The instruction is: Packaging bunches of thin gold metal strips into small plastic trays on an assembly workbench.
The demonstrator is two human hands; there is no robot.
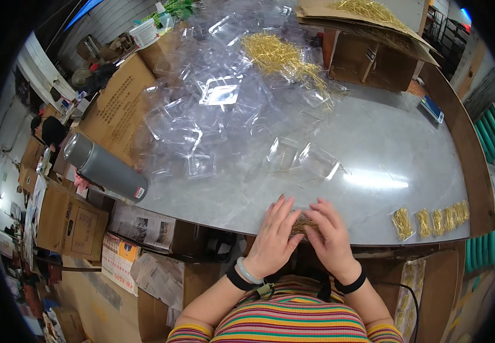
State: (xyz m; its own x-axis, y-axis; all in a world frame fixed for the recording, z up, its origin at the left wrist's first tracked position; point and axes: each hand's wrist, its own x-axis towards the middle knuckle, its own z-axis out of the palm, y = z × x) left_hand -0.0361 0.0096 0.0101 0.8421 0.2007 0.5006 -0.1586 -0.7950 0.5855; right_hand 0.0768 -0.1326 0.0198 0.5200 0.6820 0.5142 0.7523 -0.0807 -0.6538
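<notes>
At the near edge of the table, my left hand (pixel 274 235) and my right hand (pixel 330 235) curve round a small bundle of gold wire hooks (pixel 301 224) from both sides. Their fingers are bent over it and partly hide it, perhaps with a clear box around it. Just beyond my hands lie two clear plastic box halves (pixel 282 154) with a few loose hooks beside them. Over to the right, several filled packs of gold hooks (pixel 402 223) stand in a row along the table's near edge.
A wide heap of clear plastic boxes (pixel 202 114) covers the far left, with a pile of gold hooks (pixel 279 54) on it. A grey bottle (pixel 107 168) lies tilted at the left edge. Cardboard boxes (pixel 373 60) stand at the far right, near a small blue pack (pixel 432 109).
</notes>
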